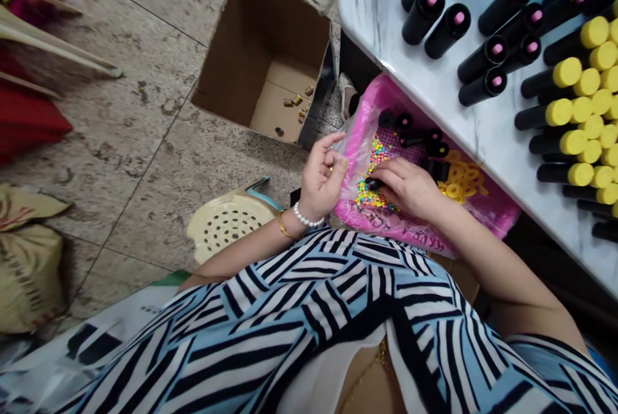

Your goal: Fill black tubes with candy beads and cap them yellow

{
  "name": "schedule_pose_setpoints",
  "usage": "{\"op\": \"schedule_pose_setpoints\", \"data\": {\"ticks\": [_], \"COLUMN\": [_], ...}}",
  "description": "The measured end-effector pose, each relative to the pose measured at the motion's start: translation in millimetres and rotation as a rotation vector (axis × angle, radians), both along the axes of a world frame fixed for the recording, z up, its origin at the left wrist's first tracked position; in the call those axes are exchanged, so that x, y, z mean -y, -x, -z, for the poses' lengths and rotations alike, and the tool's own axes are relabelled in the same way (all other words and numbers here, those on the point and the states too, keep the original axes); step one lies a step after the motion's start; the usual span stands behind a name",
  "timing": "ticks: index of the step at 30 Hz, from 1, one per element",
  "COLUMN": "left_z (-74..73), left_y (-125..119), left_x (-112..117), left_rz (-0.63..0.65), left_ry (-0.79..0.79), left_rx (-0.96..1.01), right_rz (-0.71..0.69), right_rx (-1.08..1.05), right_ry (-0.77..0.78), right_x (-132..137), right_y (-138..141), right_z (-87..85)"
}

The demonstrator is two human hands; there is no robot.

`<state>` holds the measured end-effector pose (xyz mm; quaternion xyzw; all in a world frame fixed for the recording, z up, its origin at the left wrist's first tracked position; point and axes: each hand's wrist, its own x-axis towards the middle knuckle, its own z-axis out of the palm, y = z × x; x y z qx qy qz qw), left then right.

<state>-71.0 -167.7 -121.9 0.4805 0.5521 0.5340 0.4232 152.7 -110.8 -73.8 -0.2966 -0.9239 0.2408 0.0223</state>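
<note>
My right hand [410, 185] reaches into a pink basket [502, 217], its fingers closed around a small black tube [373, 183] over loose colored beads [379, 151]. Much of that tube is hidden under the fingers. At the basket's left rim, beside the clear plastic liner [358, 143], my left hand [324, 177] is curled with its fingertips together; what it holds, if anything, is hidden. Farther back in the basket lie several black tubes [419, 137]. Yellow ring-shaped pieces [461, 181] are heaped to the right of my right hand.
On the white marbled table [381, 34] stand black bottles with pink tips [490, 56] and black bottles with yellow caps [577, 114]. An open cardboard box [232, 79] with a few small pieces inside is on the floor. A cream perforated stool [232, 224] is at left.
</note>
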Motion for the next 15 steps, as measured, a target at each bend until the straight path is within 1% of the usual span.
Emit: {"op": "schedule_pose_setpoints", "data": {"ticks": [2,3,5,7,9,13,14,15], "left_z": [1.4,1.8,2.0,1.3,0.3,0.3,0.8,1.4], "left_y": [0,0,0,0,0,0,0,0], "left_x": [0,0,-2,-3,-4,-5,-5,-5], "left_rz": [0.004,0.003,0.006,0.013,0.021,0.019,0.015,0.011], "left_ry": [0.024,0.026,0.025,0.028,0.030,0.013,0.004,-0.006], "left_rx": [0.015,0.017,0.019,0.016,0.005,0.006,0.018,0.032], "right_rz": [0.018,0.014,-0.016,0.004,0.087,0.255,0.283,0.299], "right_rx": [-0.005,-0.019,-0.085,-0.186,-0.286,-0.440,-0.456,-0.453], "right_ry": [-0.004,0.018,0.112,0.225,0.337,0.598,0.621,0.604], "right_x": [3,5,8,10,11,7,6,5], "right_y": [3,4,5,3,-2,-19,-23,-26], "right_z": [3.4,5.4,8.8,8.7,3.4,-13.4,-15.9,-17.1]}}
